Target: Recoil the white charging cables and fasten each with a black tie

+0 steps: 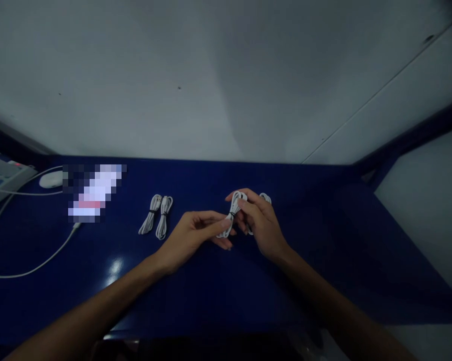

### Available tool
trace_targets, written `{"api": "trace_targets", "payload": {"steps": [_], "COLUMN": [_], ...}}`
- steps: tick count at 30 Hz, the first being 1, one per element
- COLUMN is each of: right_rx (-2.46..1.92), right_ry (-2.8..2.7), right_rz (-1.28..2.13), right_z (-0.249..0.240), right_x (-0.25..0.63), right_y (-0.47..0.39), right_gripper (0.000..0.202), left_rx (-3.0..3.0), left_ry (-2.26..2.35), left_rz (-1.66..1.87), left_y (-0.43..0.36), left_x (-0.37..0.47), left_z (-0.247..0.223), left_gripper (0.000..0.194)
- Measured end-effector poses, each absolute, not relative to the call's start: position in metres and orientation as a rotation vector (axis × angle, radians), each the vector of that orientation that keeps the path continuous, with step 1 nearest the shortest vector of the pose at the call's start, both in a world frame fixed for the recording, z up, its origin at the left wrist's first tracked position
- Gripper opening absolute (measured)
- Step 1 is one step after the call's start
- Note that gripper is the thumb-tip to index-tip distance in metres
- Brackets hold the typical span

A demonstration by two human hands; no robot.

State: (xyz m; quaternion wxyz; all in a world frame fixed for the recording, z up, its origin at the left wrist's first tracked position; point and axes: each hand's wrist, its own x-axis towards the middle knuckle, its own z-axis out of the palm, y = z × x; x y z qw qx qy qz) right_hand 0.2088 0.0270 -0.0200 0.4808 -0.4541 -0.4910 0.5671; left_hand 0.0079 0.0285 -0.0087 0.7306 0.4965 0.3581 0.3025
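A coiled white cable [234, 206], bound at its middle by a dark tie, is held between my two hands above the blue table. My left hand [199, 229] pinches the lower loops between thumb and fingers. At the upper end, my right hand [262, 220] grips the coil with its thumb in front and fingers behind. Another white cable bundle [265, 197] lies behind my right hand, which hides most of it. To the left rest two more tied bundles, a left one [150, 215] and a right one [164, 217], side by side.
The blue table [196, 301] meets a pale wall [173, 110] at its back. At the left lie a blurred-out phone [96, 193] with a white charging cord [56, 256] plugged in, a white rounded object [51, 179], and a pale box-like object [8, 175] at the edge.
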Motion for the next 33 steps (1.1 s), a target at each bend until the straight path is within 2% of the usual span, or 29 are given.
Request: {"api": "trace_targets", "payload": {"steps": [8,12,18,24,28,33], "right_rx": [-1.149,-1.197,-1.243,-1.246,-1.250,-1.259], "right_ry": [-1.313,-1.331,-1.392,-1.560,-1.549,-1.516], "right_rz": [1.283,1.179,1.033,0.870,0.869,0.876], "right_z": [-0.019,-0.025,-0.023,-0.015,-0.012,-0.013], "right_x": [0.206,0.207,0.207,0.209,0.210,0.210], "right_y": [0.025,0.024,0.020,0.019,0.020,0.022], "right_gripper": [0.030,0.030,0.026,0.025,0.034,0.042], "left_rx": [1.185,1.302,1.498,1.415,1.449,1.506], "left_ry": [0.799,0.953,1.104,1.067,1.088,1.065], "left_rz": [0.647,0.696,0.839,0.763,0.756,0.779], "left_y": [0.025,0.022,0.019,0.017,0.017,0.019], "left_x": [0.009,0.008,0.008,0.008,0.007,0.006], "left_z": [-0.013,-0.012,-0.005,-0.007,-0.006,-0.005], "left_gripper": [0.028,0.030,0.021,0.022,0.029,0.025]}}
